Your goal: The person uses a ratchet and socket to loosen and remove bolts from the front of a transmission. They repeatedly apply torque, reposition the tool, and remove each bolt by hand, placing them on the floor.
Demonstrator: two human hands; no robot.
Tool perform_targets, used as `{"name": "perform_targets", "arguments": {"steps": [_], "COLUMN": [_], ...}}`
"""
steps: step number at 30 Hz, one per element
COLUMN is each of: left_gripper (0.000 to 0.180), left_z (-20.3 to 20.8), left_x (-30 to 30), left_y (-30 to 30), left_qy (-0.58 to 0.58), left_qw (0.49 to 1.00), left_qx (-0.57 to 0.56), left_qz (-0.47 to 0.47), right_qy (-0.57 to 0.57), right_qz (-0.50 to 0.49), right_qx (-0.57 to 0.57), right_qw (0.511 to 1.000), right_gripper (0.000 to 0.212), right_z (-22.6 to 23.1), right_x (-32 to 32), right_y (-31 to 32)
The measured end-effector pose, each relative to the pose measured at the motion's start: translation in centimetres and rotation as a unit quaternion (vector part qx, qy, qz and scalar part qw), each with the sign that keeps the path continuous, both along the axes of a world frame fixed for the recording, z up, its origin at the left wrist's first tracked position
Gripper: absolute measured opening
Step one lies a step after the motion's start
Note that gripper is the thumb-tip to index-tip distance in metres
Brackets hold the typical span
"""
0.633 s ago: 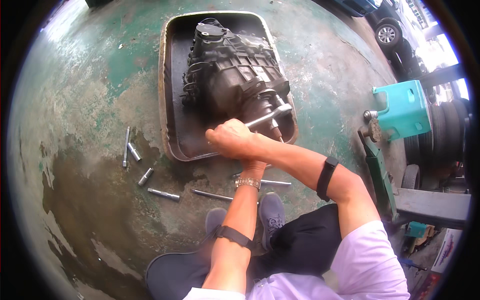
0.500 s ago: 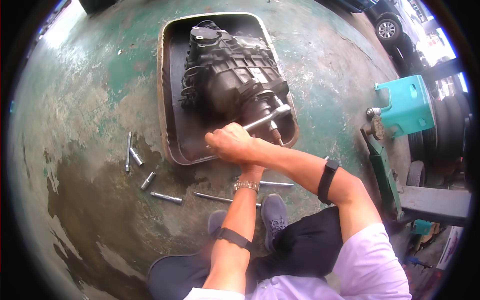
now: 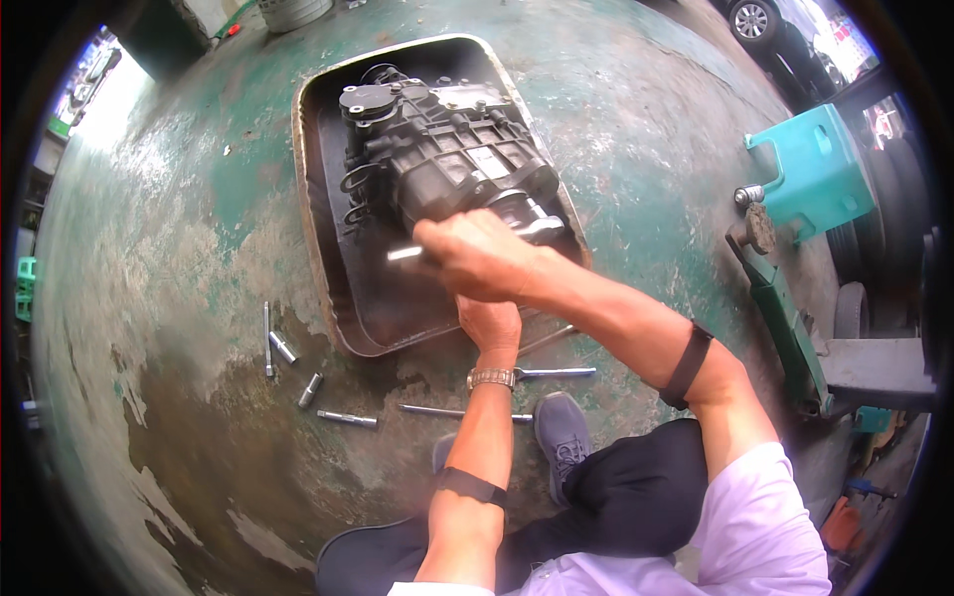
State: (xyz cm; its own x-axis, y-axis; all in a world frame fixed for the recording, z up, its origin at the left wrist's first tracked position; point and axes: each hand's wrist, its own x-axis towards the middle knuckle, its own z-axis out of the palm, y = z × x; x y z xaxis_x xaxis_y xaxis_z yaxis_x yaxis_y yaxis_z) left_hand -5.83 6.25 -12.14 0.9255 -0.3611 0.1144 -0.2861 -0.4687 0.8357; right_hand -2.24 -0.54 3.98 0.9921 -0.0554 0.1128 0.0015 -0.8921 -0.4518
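A dark metal gearbox (image 3: 447, 159) lies in a black tray (image 3: 388, 320) with a worn pale rim. My right hand (image 3: 479, 256) is closed around a chrome ratchet wrench (image 3: 404, 255); its handle end sticks out left of my fist. The wrench's head shows beyond the hand, beside the gearbox's near end. Below the right hand, over the tray's near edge, is my left hand (image 3: 489, 320), a metal-banded watch on its wrist. My right hand hides the left fingers, so I cannot see what they touch.
Several chrome sockets (image 3: 310, 390) and bars (image 3: 467, 412) lie on the green floor before my shoes. A turquoise stool (image 3: 815, 174) and a green floor jack (image 3: 785, 328) stand to the right, near stacked tyres (image 3: 899, 199). A car wheel (image 3: 752, 20) shows at far right.
The wrench handle has swung with my right hand, away from me and a little left. My left hand now shows more below it. The whole view has shifted slightly.
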Motion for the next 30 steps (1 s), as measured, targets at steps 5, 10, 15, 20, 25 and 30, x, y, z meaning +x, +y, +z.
{"name": "perform_targets", "arguments": {"steps": [5, 10, 15, 20, 25, 30], "left_gripper": [0.012, 0.005, 0.007, 0.008, 0.008, 0.005], "left_z": [1.2, 1.2, 1.5, 1.0, 0.4, 3.1], "left_x": [0.8, 1.9, 2.2, 2.5, 2.3, 2.5], "left_y": [0.2, 0.1, 0.1, -0.2, 0.0, -2.0], "left_qy": [0.028, 0.047, 0.092, 0.077, 0.068, 0.036], "left_qw": [0.999, 0.998, 0.993, 0.996, 0.997, 0.998], "left_qx": [-0.004, -0.044, -0.074, -0.044, -0.034, -0.036], "left_qz": [0.015, 0.022, 0.019, 0.013, 0.01, 0.027], "right_qy": [-0.194, -0.259, -0.314, -0.292, -0.297, -0.265], "right_qz": [-0.151, -0.321, -0.355, -0.306, -0.253, -0.081], "right_qx": [0.277, 0.57, 0.642, 0.609, 0.474, 0.21], "right_qw": [0.929, 0.711, 0.603, 0.671, 0.789, 0.938], "right_gripper": [0.034, 0.04, 0.041, 0.043, 0.034, 0.027], "right_z": [2.6, 2.7, 1.5, 1.7, 2.1, 1.0], "right_x": [0.0, -3.5, -5.3, -4.6, -2.8, -1.0], "right_y": [-5.7, -11.6, -13.8, -12.7, -9.9, -5.4]}}
